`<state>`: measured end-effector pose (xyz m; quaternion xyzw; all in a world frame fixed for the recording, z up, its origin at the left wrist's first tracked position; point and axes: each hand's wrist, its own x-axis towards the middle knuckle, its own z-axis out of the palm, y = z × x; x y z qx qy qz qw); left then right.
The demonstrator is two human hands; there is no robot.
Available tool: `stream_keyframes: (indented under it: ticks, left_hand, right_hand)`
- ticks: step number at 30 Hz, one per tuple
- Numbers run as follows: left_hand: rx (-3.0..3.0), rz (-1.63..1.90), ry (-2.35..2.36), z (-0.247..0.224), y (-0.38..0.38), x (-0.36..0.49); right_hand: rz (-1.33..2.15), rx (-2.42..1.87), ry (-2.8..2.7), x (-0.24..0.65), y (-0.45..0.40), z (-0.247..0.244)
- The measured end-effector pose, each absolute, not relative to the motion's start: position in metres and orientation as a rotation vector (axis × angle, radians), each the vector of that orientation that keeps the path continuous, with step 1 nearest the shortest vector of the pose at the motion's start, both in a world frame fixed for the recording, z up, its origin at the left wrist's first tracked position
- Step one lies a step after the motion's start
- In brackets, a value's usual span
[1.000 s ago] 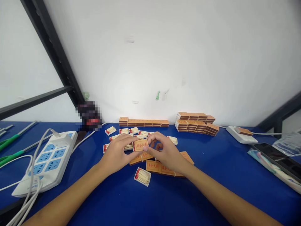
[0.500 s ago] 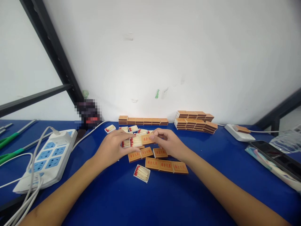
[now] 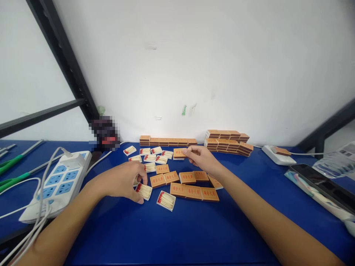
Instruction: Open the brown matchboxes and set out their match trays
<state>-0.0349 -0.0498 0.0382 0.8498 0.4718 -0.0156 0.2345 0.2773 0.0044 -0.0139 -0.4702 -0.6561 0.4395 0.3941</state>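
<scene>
My left hand point(image 3: 126, 181) is low over the blue table, thumb and fingers around a white inner tray of red-tipped matches point(image 3: 144, 191). Just right of it lies another filled match tray point(image 3: 166, 200). My right hand point(image 3: 202, 159) pinches the right end of an orange matchbox point(image 3: 179, 153) with red lettering, beside several open match trays point(image 3: 150, 158). Whether this matchbox rests on the table is unclear. Between the hands lie several orange matchboxes, among them a front row point(image 3: 186, 191) and a pair point(image 3: 163, 178). My fingers partly cover another tray behind the left hand.
Matchboxes stand in a long row point(image 3: 168, 142) by the wall and in a taller stack point(image 3: 227, 142) at back right. A white power strip point(image 3: 80, 173) with cables is on the left. A phone point(image 3: 318, 183) and a white charger point(image 3: 277, 157) are on the right.
My hands have moved apart: the left came down and toward me with a match tray, the right rose slightly away with an orange matchbox. More trays and boxes are now uncovered.
</scene>
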Motion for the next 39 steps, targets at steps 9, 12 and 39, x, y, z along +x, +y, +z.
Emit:
stream_keyframes:
  ticks: [9,12,39]
  left_hand:
    - [2.483,0.83,1.231,0.021,-0.04,-0.018]
    - [2.558,0.748,1.14,0.017,-0.046,-0.006]
    - [2.834,0.461,1.856,0.021,0.084,-0.022]
  right_hand:
    - [1.25,-1.055,-1.864,0.255,-0.027,-0.002]
    - [1.369,-0.964,-1.894,0.248,-0.038,0.005]
    - [0.634,-1.141,-2.073,0.26,0.001,-0.015]
